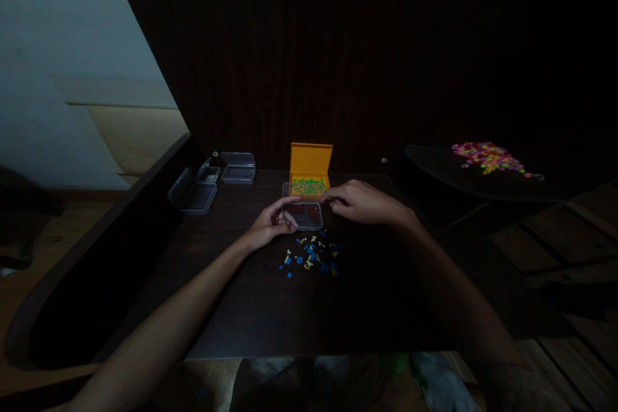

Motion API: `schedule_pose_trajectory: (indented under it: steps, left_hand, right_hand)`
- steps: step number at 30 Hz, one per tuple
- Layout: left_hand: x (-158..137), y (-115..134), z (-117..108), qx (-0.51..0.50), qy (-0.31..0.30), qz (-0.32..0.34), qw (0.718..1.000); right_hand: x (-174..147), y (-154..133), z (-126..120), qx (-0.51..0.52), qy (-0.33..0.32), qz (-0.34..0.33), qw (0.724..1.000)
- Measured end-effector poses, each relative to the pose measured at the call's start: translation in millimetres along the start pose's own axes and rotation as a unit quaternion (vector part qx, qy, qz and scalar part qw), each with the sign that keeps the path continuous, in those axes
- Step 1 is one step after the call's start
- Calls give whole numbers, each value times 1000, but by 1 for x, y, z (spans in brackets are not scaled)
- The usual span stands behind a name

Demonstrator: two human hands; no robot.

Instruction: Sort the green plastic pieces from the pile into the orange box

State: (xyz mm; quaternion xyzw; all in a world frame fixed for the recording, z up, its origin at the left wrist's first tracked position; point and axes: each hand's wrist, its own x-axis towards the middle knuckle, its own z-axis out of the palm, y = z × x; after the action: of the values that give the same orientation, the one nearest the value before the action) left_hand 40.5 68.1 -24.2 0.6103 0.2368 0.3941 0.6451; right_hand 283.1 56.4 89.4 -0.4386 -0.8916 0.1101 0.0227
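My left hand (273, 222) grips the left side of a clear plastic box (309, 228), its thumb in front and its fingers over the edge. The box's lid appears raised behind it. My right hand (355, 201) is at the box's far right corner with fingers pinched; whatever they hold is too small to make out. Just behind stands an open orange box (311, 158) with many small green pieces (309, 187) inside. Nearer to me, a loose scatter of small blue and cream pieces (311, 254) lies on the dark table (251, 309).
Several open clear boxes (200, 198) stand at the table's back left. A heap of pink and yellow pieces (490, 158) lies on a dark surface to the right. A tall dark panel (309, 45) rises behind the table, and a raised side edge (106, 238) runs along its left.
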Motion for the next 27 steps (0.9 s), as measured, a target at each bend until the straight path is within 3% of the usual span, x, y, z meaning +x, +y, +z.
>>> schedule_pose_trajectory:
  steps: [7, 18, 27]
  left_hand:
    - [1, -1, 1, -10, 22, -19, 1000]
    - [1, -4, 0, 2, 50, -24, 998]
    - [1, -4, 0, 5, 44, -23, 999]
  right_hand:
    - [-11, 10, -1, 73, 62, -8, 995]
    - [-23, 26, 73, 208, 1, 15, 978]
    - [-24, 31, 89, 251, 7, -14, 968]
